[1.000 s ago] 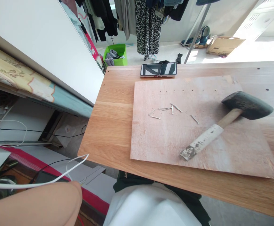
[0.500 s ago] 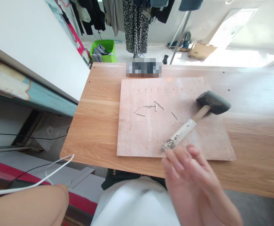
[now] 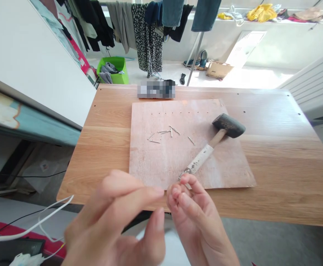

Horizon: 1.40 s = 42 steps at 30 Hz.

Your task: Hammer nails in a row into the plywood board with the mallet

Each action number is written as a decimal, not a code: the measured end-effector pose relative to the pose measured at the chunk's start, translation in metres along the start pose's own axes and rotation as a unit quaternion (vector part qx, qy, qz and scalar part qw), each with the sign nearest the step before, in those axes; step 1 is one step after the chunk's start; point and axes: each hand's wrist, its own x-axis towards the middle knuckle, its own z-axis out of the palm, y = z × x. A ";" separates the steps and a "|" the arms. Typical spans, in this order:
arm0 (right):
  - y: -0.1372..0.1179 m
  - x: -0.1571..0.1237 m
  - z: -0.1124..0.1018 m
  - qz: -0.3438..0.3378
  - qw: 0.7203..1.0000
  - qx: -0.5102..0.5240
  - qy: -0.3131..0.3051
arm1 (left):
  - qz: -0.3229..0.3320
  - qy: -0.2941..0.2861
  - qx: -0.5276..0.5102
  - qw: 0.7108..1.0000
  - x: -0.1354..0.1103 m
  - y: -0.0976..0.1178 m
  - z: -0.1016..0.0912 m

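In front of me both my hands are raised over the near edge of the table. My left hand (image 3: 117, 221) is open, with its fingers stretched to the right and its thumb apart; its edges are slightly blurred. Close beside it, my right hand (image 3: 200, 221) has its fingers curled in and its thumb against them; anything inside is hidden. Just behind the right fingers lies a mallet (image 3: 203, 155) with a black head and a worn white grip. It rests diagonally on a thin wooden board (image 3: 153, 166). Several loose nails (image 3: 171, 132) are scattered left of the mallet.
The board lies on a wooden table (image 3: 283, 155), with a row of small dark marks along its far side. A pixelated object (image 3: 156, 89) sits at the table's back edge. A white cable (image 3: 39, 221) loops at lower left. Clothes (image 3: 147, 40) hang beyond, near a green bin (image 3: 122, 72).
My left hand has risen from the lower left to near the right hand. My right hand has turned and curled its fingers. The view has shifted; the mallet and nails lie as before.
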 end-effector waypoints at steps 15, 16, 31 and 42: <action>0.001 -0.005 0.003 -0.020 1.000 -0.005 -0.023 | 0.009 -0.066 -0.064 0.996 0.034 0.006 0.015; 0.001 -0.005 0.003 -0.022 1.000 -0.008 -0.021 | 0.009 -0.068 -0.065 0.996 0.034 0.005 0.015; 0.003 0.003 -0.012 -0.112 0.974 -0.191 -0.047 | 0.007 -0.072 -0.087 0.994 0.027 -0.009 0.016; 0.006 0.014 -0.018 -0.181 0.868 -0.454 -0.081 | -0.045 0.020 -0.077 0.996 0.016 -0.019 0.022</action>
